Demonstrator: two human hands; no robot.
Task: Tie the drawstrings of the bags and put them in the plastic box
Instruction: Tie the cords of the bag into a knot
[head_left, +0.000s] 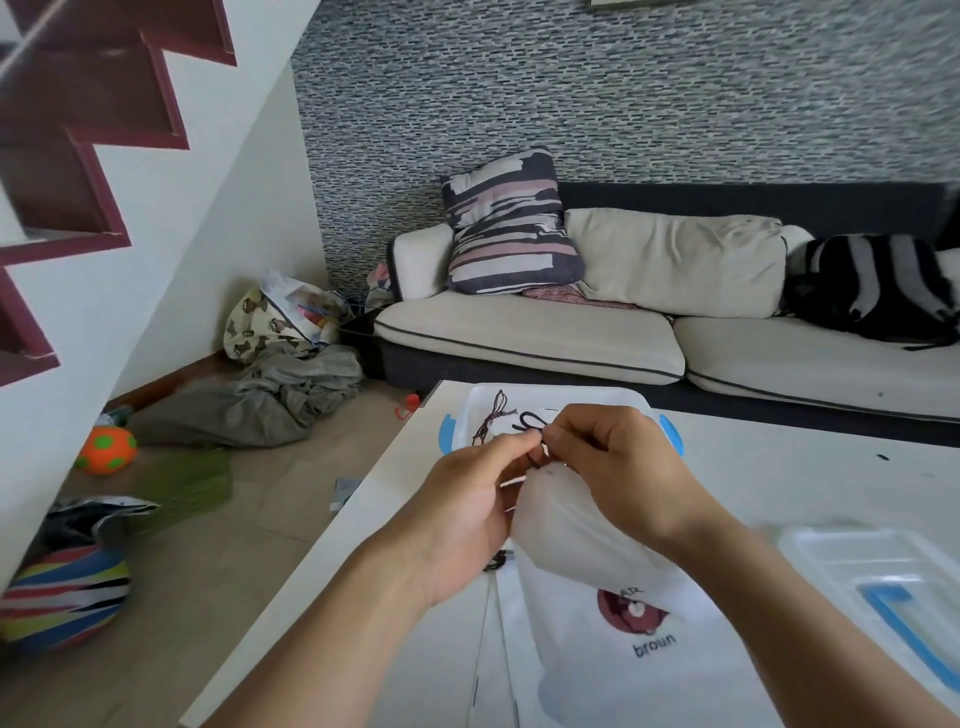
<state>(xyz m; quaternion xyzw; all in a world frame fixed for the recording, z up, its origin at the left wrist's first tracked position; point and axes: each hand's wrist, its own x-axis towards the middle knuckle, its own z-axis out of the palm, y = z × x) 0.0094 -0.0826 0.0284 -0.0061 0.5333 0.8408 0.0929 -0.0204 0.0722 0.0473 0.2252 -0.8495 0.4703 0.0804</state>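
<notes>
A white drawstring bag (582, 540) is held up above the middle of the white tabletop (779, 478), its gathered neck raised toward the far edge. A brown bear print and the word "brown" are seen on its lower part, which lies on the tabletop near the near edge.

The dark drawstring (530, 422) is pinched at the bag's neck by both hands. The left hand (462, 525) is closed, thumb and fingertips pressed on the cord; the right hand (618, 467) is closed likewise, its fingertips meeting the left's at the cord. A loop of cord is seen rising just above the fingertips.

The plastic box (561, 397), clear with blue side clips, is set beyond the hands by the far left corner of the tabletop. Inside it, another white bag with a tied dark cord (493, 415) is partly visible.

A clear lid with a blue handle (883, 587) lies toward the right edge. More flat white bags (498, 649) are seen under the held bag, near the near edge; their number cannot be told.
</notes>
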